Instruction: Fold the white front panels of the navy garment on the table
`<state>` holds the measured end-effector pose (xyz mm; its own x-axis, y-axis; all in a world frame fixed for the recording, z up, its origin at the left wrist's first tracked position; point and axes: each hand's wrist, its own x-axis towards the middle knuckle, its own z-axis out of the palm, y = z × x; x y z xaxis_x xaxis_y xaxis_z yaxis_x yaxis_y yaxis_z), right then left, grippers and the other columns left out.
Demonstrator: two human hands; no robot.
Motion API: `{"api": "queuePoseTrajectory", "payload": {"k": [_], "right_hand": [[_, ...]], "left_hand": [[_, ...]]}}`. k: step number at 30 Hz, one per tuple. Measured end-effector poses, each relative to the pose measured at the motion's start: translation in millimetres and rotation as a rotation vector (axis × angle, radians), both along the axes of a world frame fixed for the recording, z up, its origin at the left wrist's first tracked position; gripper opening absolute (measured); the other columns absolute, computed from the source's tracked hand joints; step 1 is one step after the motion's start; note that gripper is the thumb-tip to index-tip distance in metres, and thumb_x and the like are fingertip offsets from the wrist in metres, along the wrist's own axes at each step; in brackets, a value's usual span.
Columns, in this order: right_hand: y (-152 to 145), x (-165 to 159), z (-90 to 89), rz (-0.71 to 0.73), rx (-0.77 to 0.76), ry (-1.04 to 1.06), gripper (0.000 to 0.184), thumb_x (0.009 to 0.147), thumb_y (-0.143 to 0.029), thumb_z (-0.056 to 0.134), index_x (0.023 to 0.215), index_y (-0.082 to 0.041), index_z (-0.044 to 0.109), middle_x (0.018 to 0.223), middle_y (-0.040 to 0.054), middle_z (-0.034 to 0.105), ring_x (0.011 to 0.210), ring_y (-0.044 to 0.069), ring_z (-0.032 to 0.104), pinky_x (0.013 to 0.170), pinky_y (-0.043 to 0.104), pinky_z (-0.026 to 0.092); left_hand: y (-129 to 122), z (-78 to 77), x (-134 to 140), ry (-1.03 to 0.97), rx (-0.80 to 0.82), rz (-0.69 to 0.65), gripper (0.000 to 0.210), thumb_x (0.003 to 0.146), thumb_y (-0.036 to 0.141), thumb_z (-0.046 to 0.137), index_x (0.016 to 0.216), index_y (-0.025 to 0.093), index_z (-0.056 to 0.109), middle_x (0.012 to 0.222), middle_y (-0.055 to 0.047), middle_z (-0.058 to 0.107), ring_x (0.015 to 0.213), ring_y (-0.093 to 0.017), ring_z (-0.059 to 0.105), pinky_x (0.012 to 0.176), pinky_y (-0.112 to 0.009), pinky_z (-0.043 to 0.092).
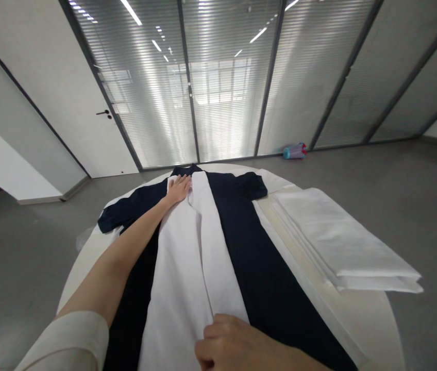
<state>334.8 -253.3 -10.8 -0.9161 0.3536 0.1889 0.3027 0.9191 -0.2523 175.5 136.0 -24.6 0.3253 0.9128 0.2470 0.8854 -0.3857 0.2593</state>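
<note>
A long navy dress (237,221) with short gathered sleeves and a white front panel (182,247) lies spread over a round table, collar end away from me. My left hand (179,188) rests flat on the top of the white panel near the collar, fingers stretched out. Close to me, my right hand (230,342) is closed at the lower part of the panel, its fingers curled over the white fabric by the lengthwise fold. The fingertips of the right hand are partly hidden.
Folded white cloth (330,232) lies on the right of the cream round table (381,319), its corner past the table edge. More white fabric shows under the dress. Beyond stand a glass partition with blinds (222,113), a white door (60,77) and a blue-and-red bag-like item (295,151) on the floor.
</note>
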Motion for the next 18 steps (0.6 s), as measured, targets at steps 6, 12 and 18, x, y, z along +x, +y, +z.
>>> {"api": "queuePoseTrajectory", "payload": {"k": [6, 12, 18], "right_hand": [[1, 0, 11.0, 0.0, -0.004, -0.037, 0.017, 0.085, -0.029, 0.077, 0.075, -0.021, 0.065, 0.072, -0.005, 0.061, 0.065, 0.012, 0.05, 0.057, 0.03, 0.034], [0, 2, 9.2, -0.003, 0.021, -0.008, 0.018, 0.086, -0.027, 0.076, 0.074, -0.021, 0.063, 0.07, -0.0049, 0.058, 0.064, 0.013, 0.048, 0.057, 0.03, 0.032], [1, 2, 8.9, -0.007, 0.019, -0.008, 0.016, 0.086, -0.028, 0.075, 0.077, -0.022, 0.064, 0.072, -0.0054, 0.058, 0.066, 0.013, 0.05, 0.057, 0.03, 0.034]], "left_hand": [[14, -6.2, -2, 0.006, -0.116, 0.007, 0.054, 0.104, 0.041, 0.022, 0.154, 0.027, 0.036, 0.16, -0.005, 0.033, 0.15, -0.027, 0.025, 0.119, -0.055, 0.019], [1, 10.0, 10, -0.014, 0.058, -0.031, 0.056, 0.104, 0.045, 0.021, 0.157, 0.028, 0.03, 0.164, -0.003, 0.023, 0.153, -0.026, 0.011, 0.122, -0.05, 0.009], [-5, 6.3, 20, 0.191, 0.002, -0.295, 0.052, 0.102, 0.041, 0.035, 0.153, 0.032, 0.039, 0.162, -0.001, 0.029, 0.152, -0.023, 0.016, 0.123, -0.047, 0.002]]}}
